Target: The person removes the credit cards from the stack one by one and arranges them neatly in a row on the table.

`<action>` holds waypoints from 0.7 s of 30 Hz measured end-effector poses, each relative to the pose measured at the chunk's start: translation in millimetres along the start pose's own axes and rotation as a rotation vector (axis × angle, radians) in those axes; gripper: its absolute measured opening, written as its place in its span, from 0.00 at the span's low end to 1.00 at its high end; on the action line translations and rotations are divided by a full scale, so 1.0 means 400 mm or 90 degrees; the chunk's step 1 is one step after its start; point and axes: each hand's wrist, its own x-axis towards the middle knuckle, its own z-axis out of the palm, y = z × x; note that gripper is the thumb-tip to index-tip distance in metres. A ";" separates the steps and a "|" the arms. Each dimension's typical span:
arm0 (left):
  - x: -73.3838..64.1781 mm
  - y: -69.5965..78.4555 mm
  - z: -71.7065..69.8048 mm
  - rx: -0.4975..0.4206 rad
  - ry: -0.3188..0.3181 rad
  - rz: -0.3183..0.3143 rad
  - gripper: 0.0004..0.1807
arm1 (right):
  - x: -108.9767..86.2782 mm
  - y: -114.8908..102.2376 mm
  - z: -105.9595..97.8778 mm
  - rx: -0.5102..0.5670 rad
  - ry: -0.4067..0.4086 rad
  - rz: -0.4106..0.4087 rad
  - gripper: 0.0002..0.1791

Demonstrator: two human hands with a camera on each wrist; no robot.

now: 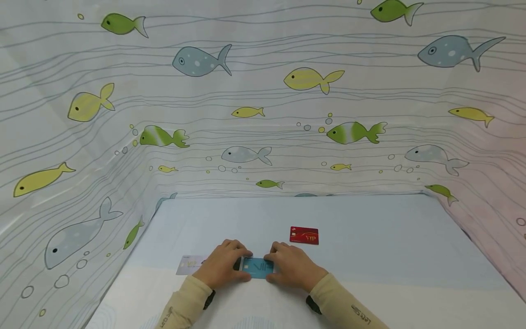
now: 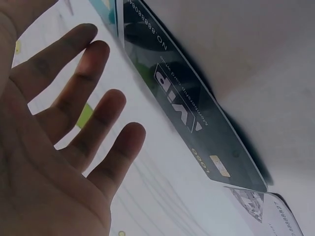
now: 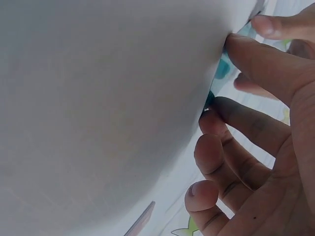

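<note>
A blue VIP card (image 1: 258,268) lies on the table between both hands. My left hand (image 1: 223,265) holds its left end, thumb at the near edge and index finger at the far edge. My right hand (image 1: 291,267) pinches its right end the same way; the other fingers (image 3: 208,153) are loosely bent. Under my left palm lies a black VIP card (image 2: 172,103), mostly hidden in the head view. A pale lilac VIP card (image 1: 189,265) continues the row on the left, partly covered by the left hand.
A red VIP card (image 1: 304,235) lies farther back, slightly right of the hands. The pale table (image 1: 370,237) meets a fish-patterned curtain (image 1: 263,132) at the back and both sides.
</note>
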 end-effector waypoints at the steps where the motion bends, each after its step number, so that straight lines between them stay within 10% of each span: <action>1: 0.002 0.001 0.000 -0.003 -0.003 -0.002 0.28 | -0.001 -0.001 0.000 0.001 -0.001 0.001 0.28; 21: 0.029 0.010 0.001 -0.020 -0.012 -0.016 0.26 | -0.024 0.024 -0.022 0.072 0.058 0.009 0.24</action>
